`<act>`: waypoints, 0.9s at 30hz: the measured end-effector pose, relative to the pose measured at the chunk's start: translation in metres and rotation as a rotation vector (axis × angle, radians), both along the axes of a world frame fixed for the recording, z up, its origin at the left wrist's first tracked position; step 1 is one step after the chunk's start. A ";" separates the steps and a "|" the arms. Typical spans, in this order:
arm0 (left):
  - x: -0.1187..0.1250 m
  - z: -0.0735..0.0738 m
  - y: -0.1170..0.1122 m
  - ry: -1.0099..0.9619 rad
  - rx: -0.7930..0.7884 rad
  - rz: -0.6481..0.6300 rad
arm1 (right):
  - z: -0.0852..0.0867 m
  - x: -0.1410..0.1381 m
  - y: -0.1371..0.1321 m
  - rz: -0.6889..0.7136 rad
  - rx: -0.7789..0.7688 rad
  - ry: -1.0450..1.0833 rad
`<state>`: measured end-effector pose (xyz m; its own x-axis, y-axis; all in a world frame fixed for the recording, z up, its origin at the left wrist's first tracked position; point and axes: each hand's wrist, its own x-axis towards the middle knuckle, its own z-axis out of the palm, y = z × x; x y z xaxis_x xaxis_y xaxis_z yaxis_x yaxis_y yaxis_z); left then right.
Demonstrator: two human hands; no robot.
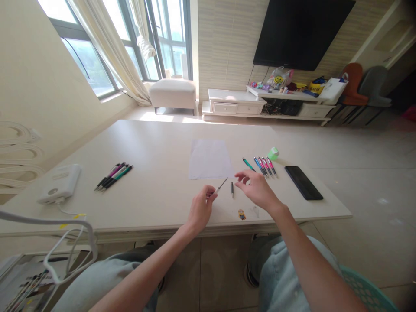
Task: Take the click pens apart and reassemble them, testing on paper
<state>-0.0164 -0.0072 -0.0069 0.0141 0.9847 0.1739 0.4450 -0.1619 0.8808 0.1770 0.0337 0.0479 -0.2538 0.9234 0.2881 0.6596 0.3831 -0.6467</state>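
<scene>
while left hand (pixel 199 208) pinches what seems a refill (pixel 222 186), right hand (pixel 256 188) hovers.

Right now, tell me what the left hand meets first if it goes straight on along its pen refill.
Probably the near right corner of the white paper sheet; the left hand aims its thin silvery refill there. The right hand hovers close by, depth unclear.

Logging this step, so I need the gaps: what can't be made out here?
All in the head view.
Thin pale pen refill: rear end hidden by the left hand.
Right hand: palm faces down, so anything under it is hidden.
Tiny clear piece: too small to identify.
White paper sheet: glare hides any print.
</scene>
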 end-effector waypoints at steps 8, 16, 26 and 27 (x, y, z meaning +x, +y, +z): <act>-0.001 0.000 0.003 -0.095 -0.026 0.052 | -0.052 -0.013 0.014 -0.207 -0.134 -0.272; -0.009 -0.002 0.003 -0.047 -0.002 0.080 | -0.016 -0.007 0.016 -0.052 -0.182 0.514; -0.004 0.004 0.000 0.013 -0.008 0.057 | -0.002 -0.007 0.007 -0.032 -0.118 0.697; -0.004 0.004 0.001 0.015 -0.007 0.056 | -0.001 -0.007 0.007 -0.031 -0.118 0.679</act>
